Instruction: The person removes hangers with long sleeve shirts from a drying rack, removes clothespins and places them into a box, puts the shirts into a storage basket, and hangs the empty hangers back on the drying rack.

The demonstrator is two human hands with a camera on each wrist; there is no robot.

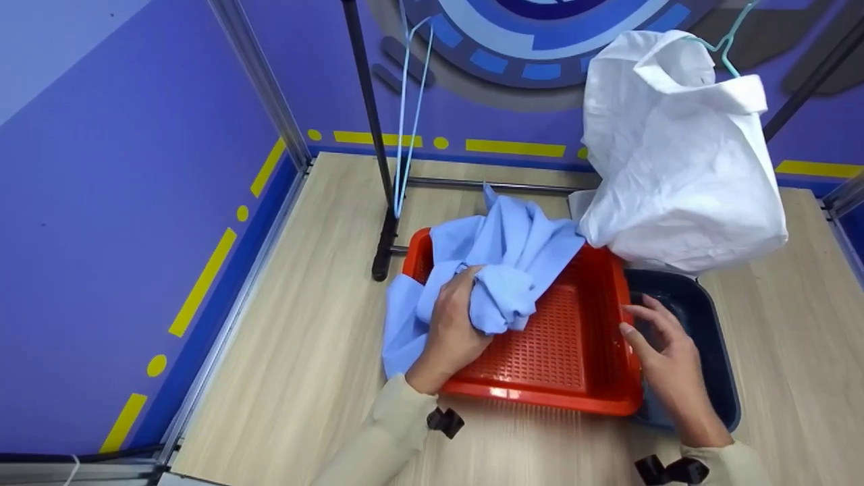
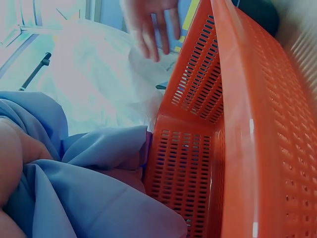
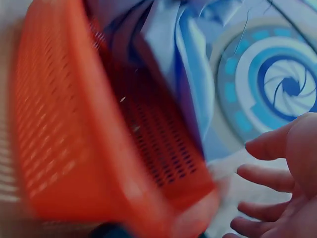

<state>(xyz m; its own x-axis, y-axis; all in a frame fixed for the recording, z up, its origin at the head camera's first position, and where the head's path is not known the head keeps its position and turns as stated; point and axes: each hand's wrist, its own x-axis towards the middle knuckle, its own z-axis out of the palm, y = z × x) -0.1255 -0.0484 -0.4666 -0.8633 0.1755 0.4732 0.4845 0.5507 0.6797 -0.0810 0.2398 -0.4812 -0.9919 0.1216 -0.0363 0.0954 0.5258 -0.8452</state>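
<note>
My left hand [image 1: 459, 320] grips a bunched light-blue cloth [image 1: 509, 229] over the left part of a red plastic basket [image 1: 540, 398]. Part of the cloth drapes past the basket's left rim, and the rest lies over its back edge. In the left wrist view, folds of the cloth [image 2: 99, 198] fill the lower left, beside the basket's slotted wall [image 2: 185, 168]. Near the basket's right rim is my right hand [image 1: 668, 358], its fingers apart and holding nothing. The right wrist view shows those fingers [image 3: 267, 178] spread beside the basket's corner.
A dark blue basin [image 1: 719, 364] sits partly under the basket's right side. Behind it, a white cloth [image 1: 688, 162] hangs on a green hanger [image 1: 725, 44]. At the back left, light-blue hangers [image 1: 405, 128] hang by a black rack post [image 1: 368, 101].
</note>
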